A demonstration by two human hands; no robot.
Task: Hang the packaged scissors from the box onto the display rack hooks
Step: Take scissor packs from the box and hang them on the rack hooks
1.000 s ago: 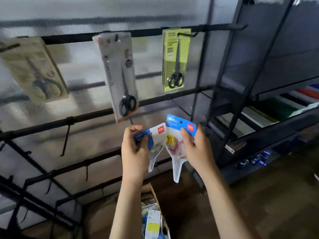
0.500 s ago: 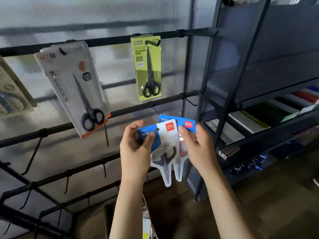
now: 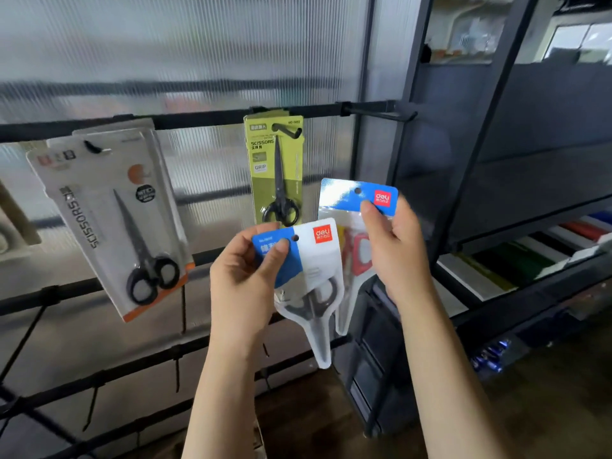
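Observation:
My left hand point(image 3: 246, 283) pinches the blue header of a clear pack of dark-handled scissors point(image 3: 314, 293). My right hand point(image 3: 395, 250) holds a second blue-headed pack with red-handled scissors point(image 3: 356, 223), raised a little higher and behind the first. Both packs hang point down in front of the display rack point(image 3: 205, 119). On the top bar's hooks hang a green scissors pack point(image 3: 275, 170) and a white scissors pack point(image 3: 112, 220). An empty hook point(image 3: 402, 115) juts from the top bar's right end, above the right-hand pack.
Lower black bars carry several empty hooks point(image 3: 180, 304). A dark metal shelf unit point(image 3: 496, 193) with coloured stock stands on the right. A corner of the cardboard box point(image 3: 260, 438) shows at the bottom edge between my forearms. A frosted panel backs the rack.
My view has shifted right and closer to the rack. Both hands rose with the packs, and the right-hand pack now sits higher, separated from the left one.

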